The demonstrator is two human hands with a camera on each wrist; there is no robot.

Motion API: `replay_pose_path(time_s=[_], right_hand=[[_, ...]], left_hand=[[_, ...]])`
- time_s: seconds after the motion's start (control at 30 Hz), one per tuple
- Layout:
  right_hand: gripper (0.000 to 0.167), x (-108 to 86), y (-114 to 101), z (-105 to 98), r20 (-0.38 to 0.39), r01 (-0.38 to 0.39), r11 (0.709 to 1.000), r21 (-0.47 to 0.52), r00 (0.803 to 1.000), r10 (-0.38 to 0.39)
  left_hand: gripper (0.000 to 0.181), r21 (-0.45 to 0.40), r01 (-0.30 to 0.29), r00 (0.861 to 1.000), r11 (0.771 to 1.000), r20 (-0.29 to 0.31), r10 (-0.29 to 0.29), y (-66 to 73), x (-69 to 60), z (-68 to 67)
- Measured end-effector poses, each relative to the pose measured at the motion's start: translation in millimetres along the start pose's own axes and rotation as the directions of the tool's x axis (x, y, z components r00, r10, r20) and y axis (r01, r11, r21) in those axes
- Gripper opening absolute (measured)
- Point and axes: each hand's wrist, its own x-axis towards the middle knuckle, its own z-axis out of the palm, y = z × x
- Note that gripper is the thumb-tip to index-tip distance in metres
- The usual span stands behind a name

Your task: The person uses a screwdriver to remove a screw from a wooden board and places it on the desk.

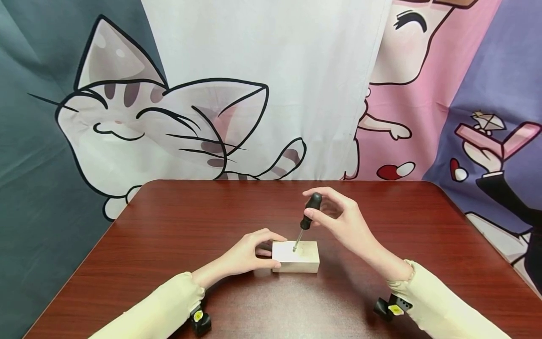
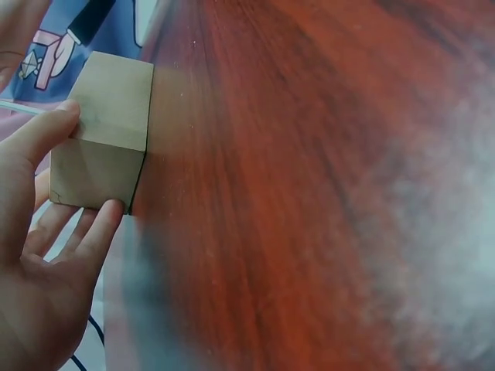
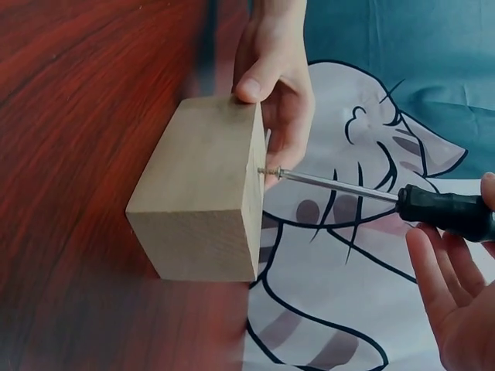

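A pale wooden block (image 1: pixel 295 267) rests on the table, with my left hand (image 1: pixel 247 253) gripping its left end between thumb and fingers. In the left wrist view the thumb lies along the block's upper edge and fingertips touch its end. My right hand (image 1: pixel 345 221) holds a screwdriver (image 1: pixel 314 201) by its black handle, tilted above the block. In the right wrist view the screwdriver's metal tip meets the head of a small screw (image 3: pixel 269 171), which stands partly out of the block's top face. The screw's point is hidden in the wood.
The reddish-brown wooden table (image 1: pixel 203 207) spreads around the block on all sides. Behind it hangs a cloth backdrop (image 1: pixel 271 47) printed with a cartoon cat and figures. A small black camera (image 1: pixel 201 322) sits at the left wrist, another black camera (image 1: pixel 391 308) at the right.
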Motion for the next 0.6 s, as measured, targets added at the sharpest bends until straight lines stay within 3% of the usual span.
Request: replay_pose_path(time_s=[0.3, 0.6], right_hand=[[0.042, -0.7, -1.2, 3.0, 0.012, -0.046, 0.998, 0.048, 0.999, 0.046], [0.021, -1.9, -6.2, -0.3, 0.004, -0.081, 0.997, 0.017, 0.997, 0.081]], left_hand=[[0.051, -0.015, 0.018, 1.000, 1.000, 0.020, -0.018, 2.0, -5.1, 1.5], [0.051, -0.007, 0.017, 1.000, 1.000, 0.014, -0.017, 2.7, -6.5, 1.4]])
